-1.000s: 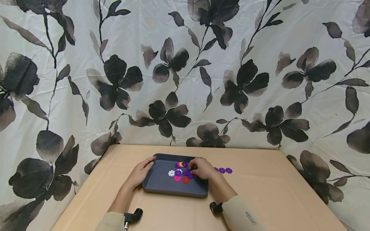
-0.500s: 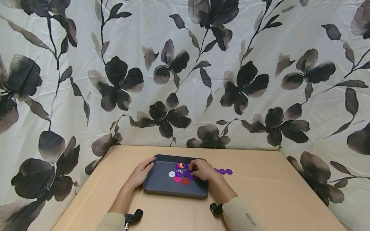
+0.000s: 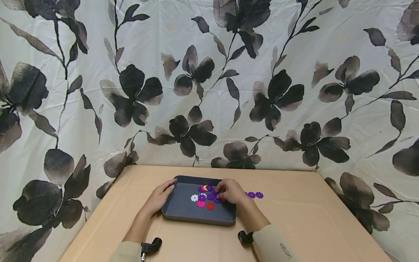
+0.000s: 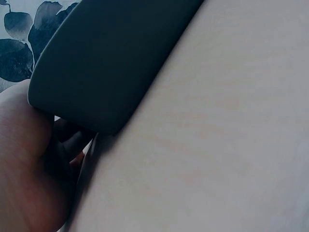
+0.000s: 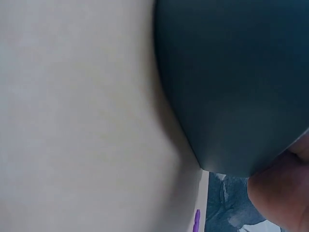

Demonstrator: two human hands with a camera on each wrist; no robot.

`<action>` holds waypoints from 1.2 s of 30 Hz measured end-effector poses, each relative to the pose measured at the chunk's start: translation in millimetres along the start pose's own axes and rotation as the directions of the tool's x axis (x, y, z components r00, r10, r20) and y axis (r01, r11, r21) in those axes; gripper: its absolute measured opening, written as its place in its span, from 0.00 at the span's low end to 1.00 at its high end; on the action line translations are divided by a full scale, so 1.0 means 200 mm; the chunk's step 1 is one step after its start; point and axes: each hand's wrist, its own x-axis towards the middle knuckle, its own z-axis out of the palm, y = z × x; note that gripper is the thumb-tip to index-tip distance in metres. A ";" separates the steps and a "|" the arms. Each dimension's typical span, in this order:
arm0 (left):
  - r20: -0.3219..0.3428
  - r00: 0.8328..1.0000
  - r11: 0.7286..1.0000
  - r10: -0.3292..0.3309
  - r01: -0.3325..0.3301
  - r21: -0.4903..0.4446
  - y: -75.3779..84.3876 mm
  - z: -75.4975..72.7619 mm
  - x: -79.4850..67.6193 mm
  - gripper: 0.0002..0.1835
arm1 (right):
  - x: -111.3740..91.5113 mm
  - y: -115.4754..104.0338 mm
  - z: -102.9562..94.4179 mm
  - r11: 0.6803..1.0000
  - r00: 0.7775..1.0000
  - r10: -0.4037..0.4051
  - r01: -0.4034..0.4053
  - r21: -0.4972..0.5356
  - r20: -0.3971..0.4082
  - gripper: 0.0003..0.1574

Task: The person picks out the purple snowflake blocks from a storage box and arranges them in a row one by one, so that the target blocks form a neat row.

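Observation:
A dark grey tray (image 3: 183,211) lies on the table with several small flower-shaped plastic discs in it. My left hand (image 3: 159,196) grips the tray's left side; in the left wrist view its fingers (image 4: 72,137) reach beneath the tray's edge. Over the tray's right half, my right hand (image 3: 231,190) has thumb and fingers bent together, pinching a purple flower disc (image 3: 215,194) above the pile. Left of those fingertips lie a white disc (image 3: 194,197), a pink disc (image 3: 201,204), a red disc (image 3: 210,206) and a yellow disc (image 3: 205,188) among purple ones.
A row of purple discs (image 3: 255,195) lies on the tan table (image 3: 294,218) just right of the tray, partly behind my right wrist. A floral cloth (image 3: 229,109) hangs behind the table's far edge. Black wrist cameras (image 3: 152,245) sit by both sleeves.
My right hand's fingertips have shifted slightly right, and a purple disc now shows at them. The left hand keeps its hold on the tray, which has stayed in place.

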 end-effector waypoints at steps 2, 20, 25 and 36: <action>0.002 1.000 1.000 0.000 0.000 0.000 0.00 0.00 0.00 0.24 | 0.00 0.01 -0.01 0.999 1.000 0.004 -0.003 0.045 -0.010 0.08; -0.001 1.000 1.000 -0.002 0.002 -0.005 0.00 0.00 0.00 0.24 | -0.07 0.06 -0.08 0.961 0.981 0.105 -0.058 0.271 -0.163 0.11; 0.008 1.000 1.000 -0.005 0.005 0.002 0.01 -0.01 0.00 0.24 | -0.11 0.09 -0.12 0.937 0.956 0.145 -0.050 0.345 -0.254 0.12; 0.010 1.000 1.000 -0.016 0.016 -0.002 0.01 -0.01 0.00 0.24 | -0.18 0.18 -0.24 0.945 0.936 0.151 -0.043 0.324 -0.319 0.13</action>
